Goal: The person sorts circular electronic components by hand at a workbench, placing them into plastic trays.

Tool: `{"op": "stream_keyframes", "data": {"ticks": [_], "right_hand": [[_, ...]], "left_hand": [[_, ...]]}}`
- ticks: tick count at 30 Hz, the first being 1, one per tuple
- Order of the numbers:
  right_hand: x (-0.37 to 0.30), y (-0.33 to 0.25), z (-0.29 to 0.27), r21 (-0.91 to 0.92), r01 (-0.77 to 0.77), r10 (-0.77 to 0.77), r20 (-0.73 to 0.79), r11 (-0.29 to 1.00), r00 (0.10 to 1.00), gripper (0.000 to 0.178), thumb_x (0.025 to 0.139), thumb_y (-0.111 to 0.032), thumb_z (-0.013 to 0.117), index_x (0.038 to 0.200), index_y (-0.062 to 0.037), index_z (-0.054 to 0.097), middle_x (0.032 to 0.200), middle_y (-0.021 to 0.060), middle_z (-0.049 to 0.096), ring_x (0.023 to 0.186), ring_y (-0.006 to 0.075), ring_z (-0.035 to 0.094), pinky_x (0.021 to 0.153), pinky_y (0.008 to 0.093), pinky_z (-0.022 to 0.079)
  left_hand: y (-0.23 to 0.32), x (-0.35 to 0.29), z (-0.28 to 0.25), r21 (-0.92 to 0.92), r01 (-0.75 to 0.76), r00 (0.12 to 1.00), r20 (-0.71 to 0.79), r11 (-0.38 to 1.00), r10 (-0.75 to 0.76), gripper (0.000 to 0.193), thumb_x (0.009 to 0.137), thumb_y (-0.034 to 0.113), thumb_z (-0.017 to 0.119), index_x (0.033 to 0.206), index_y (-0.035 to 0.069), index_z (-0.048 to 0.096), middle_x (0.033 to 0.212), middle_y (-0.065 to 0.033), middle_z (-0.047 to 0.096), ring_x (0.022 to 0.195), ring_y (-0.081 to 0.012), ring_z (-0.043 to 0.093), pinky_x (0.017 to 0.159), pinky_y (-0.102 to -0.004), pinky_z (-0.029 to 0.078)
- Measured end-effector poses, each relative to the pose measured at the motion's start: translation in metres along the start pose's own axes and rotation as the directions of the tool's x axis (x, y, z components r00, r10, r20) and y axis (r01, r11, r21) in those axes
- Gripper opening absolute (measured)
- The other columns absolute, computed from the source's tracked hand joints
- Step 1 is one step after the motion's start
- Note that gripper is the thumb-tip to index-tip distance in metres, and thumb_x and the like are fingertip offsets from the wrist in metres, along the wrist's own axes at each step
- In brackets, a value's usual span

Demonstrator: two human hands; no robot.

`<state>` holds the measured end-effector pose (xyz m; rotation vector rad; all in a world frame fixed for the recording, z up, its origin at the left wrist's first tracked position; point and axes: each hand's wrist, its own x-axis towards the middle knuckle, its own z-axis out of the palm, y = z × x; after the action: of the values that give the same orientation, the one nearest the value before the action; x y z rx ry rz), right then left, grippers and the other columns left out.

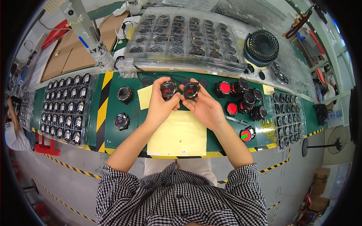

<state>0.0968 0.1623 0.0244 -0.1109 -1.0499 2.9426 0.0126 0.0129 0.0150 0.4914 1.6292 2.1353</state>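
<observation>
My left hand point(161, 104) grips a round black smartwatch body point(168, 89) by its edge, with reddish and green lit marks on its screen. A second smartwatch body point(191, 89), also lit in red, is held in my right hand point(206, 106). The two watches are side by side, screens up, over the far end of a yellow sheet point(177, 133) on the green bench. Left of my left hand lie two loose watch bodies, a dark one point(124, 94) and one with a lit face point(121, 121). A smaller yellow paper point(144, 98) lies beside my left wrist.
Stacked watch bodies point(248, 98), some with red faces, crowd the right of the bench near a pen-like tool point(236, 120). Filled clear trays stand at left point(86, 109), right point(276, 113) and back point(130, 52). A black fan point(261, 47) stands back right.
</observation>
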Motion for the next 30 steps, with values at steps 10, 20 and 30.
{"op": "stream_keyframes", "data": {"ticks": [10, 20, 30], "right_hand": [[0.001, 0.002, -0.009, -0.101, 0.054, -0.044, 0.102, 0.993, 0.994, 0.051, 0.103, -0.029, 0.041, 0.147, -0.0084, 0.025, 0.139, 0.0157, 0.045, 0.113, 0.0204, 0.056, 0.099, 0.035, 0.045], [0.002, 0.001, -0.014, -0.01, 0.014, -0.014, 0.057, 1.0, 0.998, 0.046, 0.1, -0.024, 0.041, 0.141, -0.0056, 0.033, 0.134, 0.0194, 0.05, 0.1, 0.0237, 0.061, 0.083, 0.0327, 0.05], [-0.001, 0.008, -0.003, -0.002, -0.008, 0.008, -0.106, 1.0, 0.994, 0.052, 0.102, -0.046, 0.031, 0.133, -0.0061, 0.042, 0.119, 0.0088, 0.057, 0.11, 0.0202, 0.056, 0.09, 0.0348, 0.045]], "left_hand": [[0.005, 0.0, -0.001, -0.051, -0.042, 0.999, 0.015, 0.998, 0.043, 0.049, 0.086, -0.005, 0.058, 0.128, 0.004, 0.036, 0.09, -0.0067, 0.051, 0.055, -0.0092, 0.052, 0.046, -0.0237, 0.042], [0.006, -0.002, -0.004, -0.255, 0.034, 0.998, 0.067, 0.966, -0.017, 0.055, 0.091, 0.002, 0.052, 0.141, 0.007, 0.029, 0.095, -0.0066, 0.054, 0.063, -0.0096, 0.052, 0.053, -0.025, 0.043], [-0.007, 0.0, 0.006, 0.334, -0.398, 0.915, 0.205, 0.854, 0.346, 0.059, 0.075, -0.002, 0.077, 0.119, 0.007, 0.038, 0.114, -0.0097, 0.053, 0.09, -0.0141, 0.06, 0.067, -0.0237, 0.053]]}}
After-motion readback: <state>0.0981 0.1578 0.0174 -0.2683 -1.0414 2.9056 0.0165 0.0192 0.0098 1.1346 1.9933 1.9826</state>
